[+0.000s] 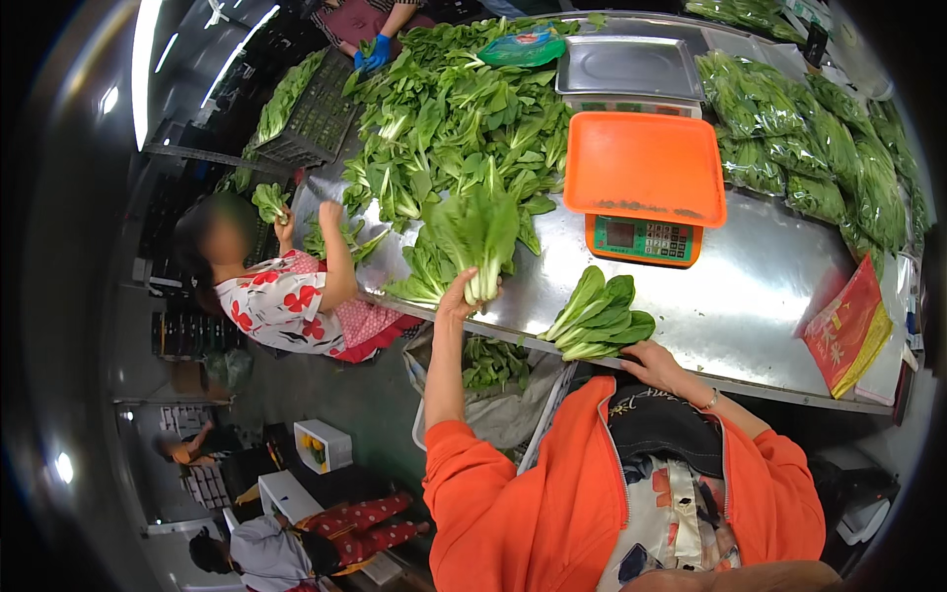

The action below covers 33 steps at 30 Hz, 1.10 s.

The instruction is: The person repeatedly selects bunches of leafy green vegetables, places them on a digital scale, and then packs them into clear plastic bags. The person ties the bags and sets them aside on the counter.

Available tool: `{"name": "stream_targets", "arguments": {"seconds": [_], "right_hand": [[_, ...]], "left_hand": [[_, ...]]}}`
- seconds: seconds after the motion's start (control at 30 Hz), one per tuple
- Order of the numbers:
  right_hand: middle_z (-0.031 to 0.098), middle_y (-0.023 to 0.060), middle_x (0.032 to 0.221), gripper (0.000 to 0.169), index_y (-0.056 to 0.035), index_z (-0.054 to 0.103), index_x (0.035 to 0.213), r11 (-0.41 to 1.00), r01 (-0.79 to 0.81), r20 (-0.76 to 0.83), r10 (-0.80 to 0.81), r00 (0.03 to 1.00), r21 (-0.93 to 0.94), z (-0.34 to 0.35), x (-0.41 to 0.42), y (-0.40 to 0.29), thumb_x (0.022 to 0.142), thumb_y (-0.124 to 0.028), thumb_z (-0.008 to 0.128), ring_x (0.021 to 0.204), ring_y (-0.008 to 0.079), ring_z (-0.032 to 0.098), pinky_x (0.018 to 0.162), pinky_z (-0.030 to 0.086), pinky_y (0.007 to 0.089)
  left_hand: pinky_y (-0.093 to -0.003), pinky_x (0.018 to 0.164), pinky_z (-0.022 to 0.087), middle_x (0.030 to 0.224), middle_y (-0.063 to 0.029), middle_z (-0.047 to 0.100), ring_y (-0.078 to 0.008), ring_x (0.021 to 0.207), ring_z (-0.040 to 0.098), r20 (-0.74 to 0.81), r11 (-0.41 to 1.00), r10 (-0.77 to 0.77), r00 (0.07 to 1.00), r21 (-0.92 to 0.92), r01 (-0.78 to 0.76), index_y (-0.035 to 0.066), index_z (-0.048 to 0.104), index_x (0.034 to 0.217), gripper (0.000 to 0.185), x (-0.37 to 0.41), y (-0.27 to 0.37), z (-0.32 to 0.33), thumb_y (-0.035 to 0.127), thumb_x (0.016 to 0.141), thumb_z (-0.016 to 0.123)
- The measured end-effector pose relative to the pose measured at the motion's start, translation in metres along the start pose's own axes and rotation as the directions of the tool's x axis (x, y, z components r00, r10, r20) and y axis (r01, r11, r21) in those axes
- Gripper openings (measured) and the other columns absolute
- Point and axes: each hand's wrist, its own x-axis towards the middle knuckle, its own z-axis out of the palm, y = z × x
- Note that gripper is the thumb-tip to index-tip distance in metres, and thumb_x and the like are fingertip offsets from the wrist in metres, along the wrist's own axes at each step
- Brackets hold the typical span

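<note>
My left hand point(459, 296) grips a bunch of leafy greens point(477, 240) by its pale stems, raised above the near edge of the steel table point(673, 292). A smaller pile of greens point(422, 270) lies just left of it. My right hand point(655, 364) rests at the table's edge. Its fingertips are against or very close to the leaves of a second bunch of greens point(603, 314), which lies on the steel with its stems toward me. No grip on that bunch is visible. The big heap of loose greens point(466, 126) spreads over the far left part of the table.
An orange digital scale point(644, 170) stands ahead, with a steel-pan scale point(629, 66) behind it. Bagged greens point(806, 140) are stacked right, near a red-yellow bag point(847, 329). Co-workers point(281, 296) handle greens at left and far side. A lined crate point(510, 399) sits below the edge.
</note>
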Motion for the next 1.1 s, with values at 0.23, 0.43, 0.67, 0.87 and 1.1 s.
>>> {"name": "stream_targets", "arguments": {"seconds": [0.23,0.43,0.67,0.87,1.1], "right_hand": [[0.058,0.0210,0.095,0.042,0.0013,0.060,0.104,0.992,-0.043,0.094,0.055,0.994,-0.121,-0.006,0.002,-0.017,0.086,-0.036,0.055,0.091,0.0362,0.055,0.078,0.044,0.0439],[0.059,0.0231,0.085,0.047,0.0050,0.061,0.094,0.997,-0.069,0.030,0.070,0.997,-0.034,0.003,0.005,-0.012,0.085,-0.041,0.055,0.085,0.0381,0.055,0.073,0.045,0.0443],[0.059,0.0240,0.082,0.049,0.0065,0.059,0.091,0.994,-0.093,-0.001,0.093,0.996,-0.055,0.012,0.009,-0.013,0.084,-0.042,0.056,0.082,0.0387,0.056,0.073,0.046,0.0443],[0.058,0.0254,0.100,0.054,0.0091,0.043,0.115,0.843,-0.259,0.064,0.260,0.964,0.472,0.017,0.023,-0.018,0.086,-0.034,0.058,0.097,0.0317,0.058,0.080,0.047,0.0370],[0.052,0.0172,0.112,0.061,-0.0011,0.022,0.128,0.423,-0.203,0.015,0.407,0.914,0.883,0.030,0.054,-0.030,0.087,-0.025,0.061,0.100,0.0203,0.053,0.077,0.047,0.0315]], "left_hand": [[-0.0347,0.078,0.053,0.107,-0.0182,0.058,-0.0256,0.092,0.061,-0.090,0.686,0.126,0.988,0.727,-0.021,-0.005,0.041,0.124,0.064,-0.018,-0.020,0.064,0.023,0.074,0.068],[-0.0366,0.091,0.043,0.113,-0.0248,0.054,-0.0352,0.105,0.055,0.024,0.126,0.175,0.984,0.991,-0.046,-0.006,0.033,0.124,0.086,0.007,-0.110,0.060,0.030,0.059,0.075],[-0.0350,0.090,0.044,0.109,-0.0217,0.058,-0.0322,0.101,0.057,0.085,0.215,0.024,0.996,0.973,-0.088,-0.008,0.031,0.127,0.087,-0.002,-0.089,0.076,0.028,0.061,0.075],[-0.0365,0.091,0.042,0.117,-0.0264,0.052,-0.0373,0.109,0.052,0.006,0.018,0.018,1.000,1.000,-0.007,-0.008,0.028,0.128,0.094,0.000,-0.103,0.069,0.034,0.059,0.076],[-0.0314,0.097,0.036,0.124,-0.0166,0.048,-0.0250,0.114,0.048,0.045,0.321,-0.135,0.990,0.947,0.001,-0.003,0.029,0.132,0.089,-0.002,-0.088,0.089,0.025,0.062,0.076]]}}
